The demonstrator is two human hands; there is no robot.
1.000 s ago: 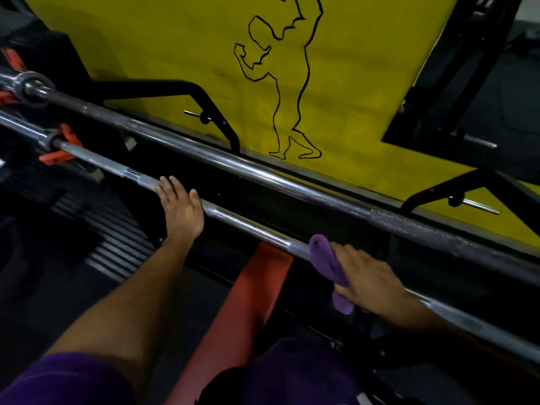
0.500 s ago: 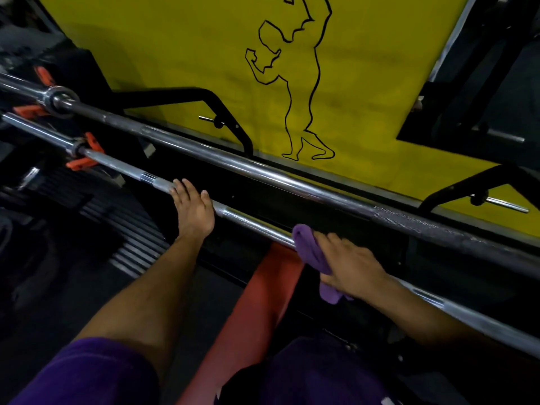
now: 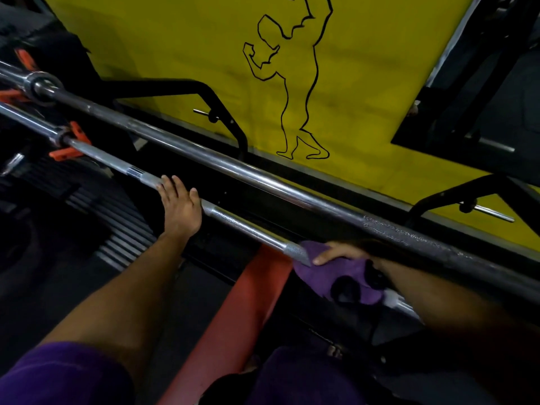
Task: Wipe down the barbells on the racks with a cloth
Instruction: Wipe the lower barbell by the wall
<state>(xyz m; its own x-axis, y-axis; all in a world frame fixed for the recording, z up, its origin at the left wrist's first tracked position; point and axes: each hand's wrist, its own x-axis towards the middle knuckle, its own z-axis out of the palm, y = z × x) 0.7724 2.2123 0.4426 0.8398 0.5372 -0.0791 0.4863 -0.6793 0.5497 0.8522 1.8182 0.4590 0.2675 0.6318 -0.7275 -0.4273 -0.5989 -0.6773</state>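
Dim gym floor fills the bottom of the view, with purple sleeves (image 3: 58,372) at the lower edge and a red bench pad (image 3: 233,317) running up the middle toward the racks. Nearest of the two bars is the front barbell (image 3: 242,226), a chrome shaft crossing from upper left to lower right, with knurled stretches along it. The left hand (image 3: 179,204) rests on top of this bar left of centre, its grip laid over the shaft with the fingers reaching across the far side; whether they curl fully round cannot be told. To the right, the purple cloth (image 3: 327,276) is draped over the same bar just past the red pad, and the right hand (image 3: 342,254) presses it onto the shaft, thumb lying flat on top of the fabric while the other fingers are hidden under the cloth and in shadow, so how far that grip closes round the bar is unclear. At the bar's left end an orange rack hook (image 3: 70,144) cradles it beside the collar. Just behind and parallel runs the rear barbell (image 3: 263,182), thicker and darker, apart from both hands, its collar at the far left. Beyond it stand black rack arms (image 3: 222,112) with small steel pins. Farthest back is a yellow wall (image 3: 175,39) bearing a black outline of a flexing bodybuilder (image 3: 295,83)
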